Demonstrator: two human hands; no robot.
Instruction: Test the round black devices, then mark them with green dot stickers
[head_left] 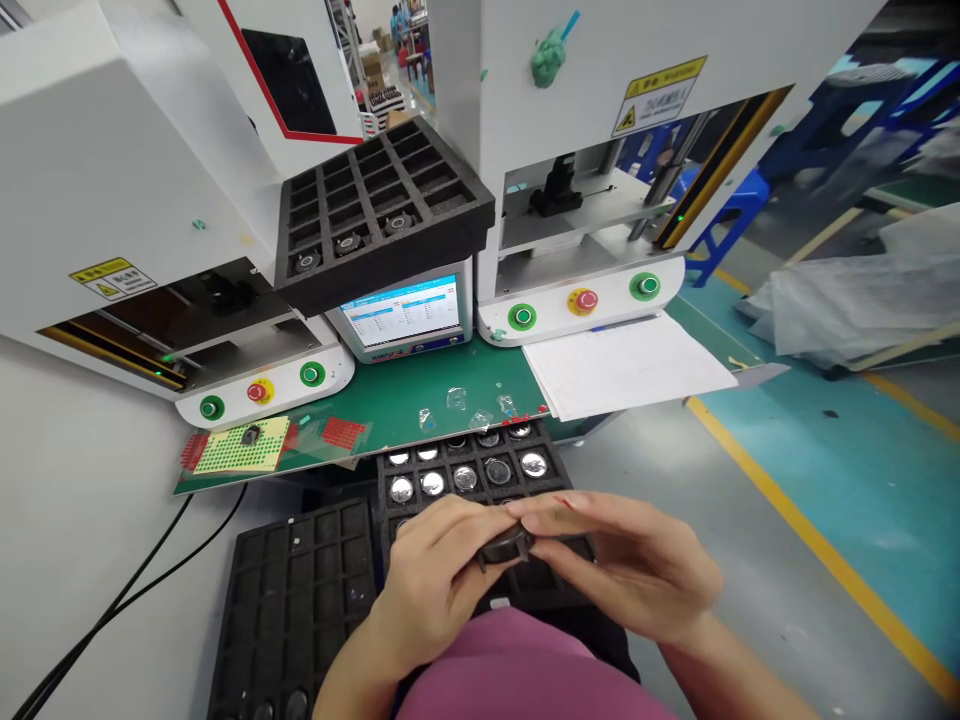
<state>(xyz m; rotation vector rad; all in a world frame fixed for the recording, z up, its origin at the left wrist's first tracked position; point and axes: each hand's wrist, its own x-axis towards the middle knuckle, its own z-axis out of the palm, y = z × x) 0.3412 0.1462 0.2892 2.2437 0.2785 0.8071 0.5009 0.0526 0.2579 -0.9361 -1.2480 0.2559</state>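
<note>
Both hands meet low in the picture, over my lap. My left hand (435, 580) and my right hand (630, 560) pinch a small round black part (504, 545) between their fingertips. Right behind them lies a black foam tray (469, 500) whose cells hold several round parts with shiny silver faces (533, 463). A second black foam tray (292, 600), mostly bare cells, sits to the left of my left hand.
A green bench mat (405, 400) carries clear film scraps, a yellow dotted sheet (244, 445) and white paper (626, 365). Behind stand two white press machines with green and red buttons (586, 299), a small screen (401, 312), and a tilted black foam tray (379, 205).
</note>
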